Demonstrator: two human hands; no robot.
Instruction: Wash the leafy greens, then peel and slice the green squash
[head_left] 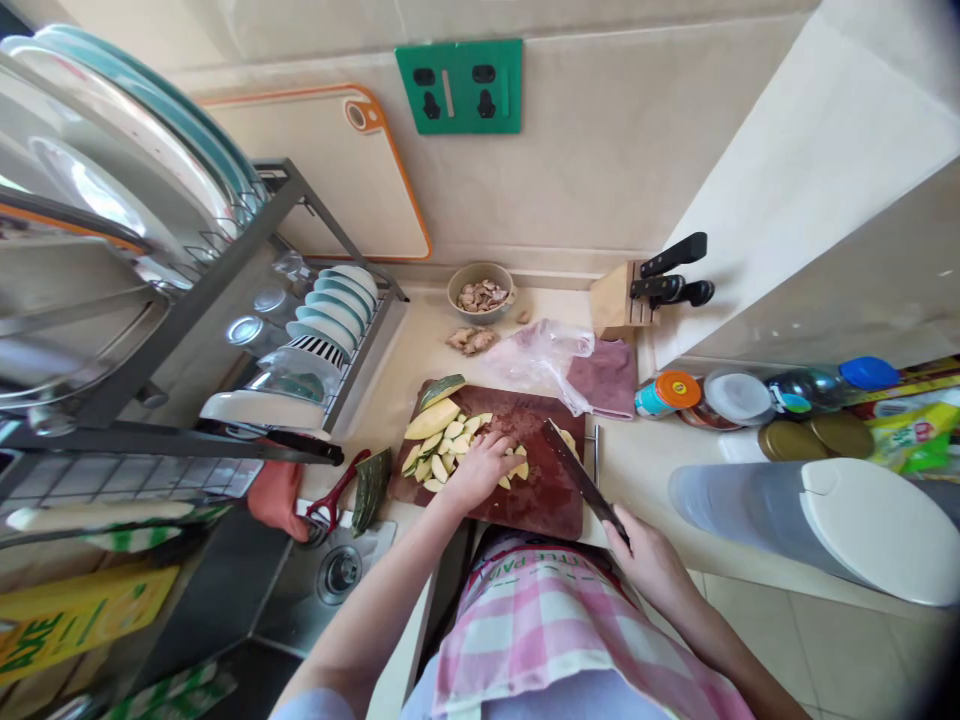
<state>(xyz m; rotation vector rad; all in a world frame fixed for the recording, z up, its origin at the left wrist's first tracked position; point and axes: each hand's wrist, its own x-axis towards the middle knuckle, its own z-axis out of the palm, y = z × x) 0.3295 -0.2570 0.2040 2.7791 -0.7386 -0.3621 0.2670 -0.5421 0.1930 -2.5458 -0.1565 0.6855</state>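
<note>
In my right hand [641,550] is the handle of a kitchen knife [574,460], its dark blade slanting up and left over the right part of a brown cutting board [540,505]. My left hand [486,468] lies palm down among cut zucchini pieces [442,450], with its fingers stretched out; whatever is under the palm is hidden. Longer pieces with green skin, such as a zucchini half [442,391], rest at the board's upper left. A few slices show beyond the blade. Left of the board, an uncut zucchini chunk [371,492] stands by the sink.
Behind the board are a bowl of sliced pieces [482,294], ginger [471,341], a plastic bag [544,355] and a knife block [622,298]. A dish rack [360,370], red peeler [334,500] and sink [307,590] lie left. Jars and a lidded container [750,510] line the right.
</note>
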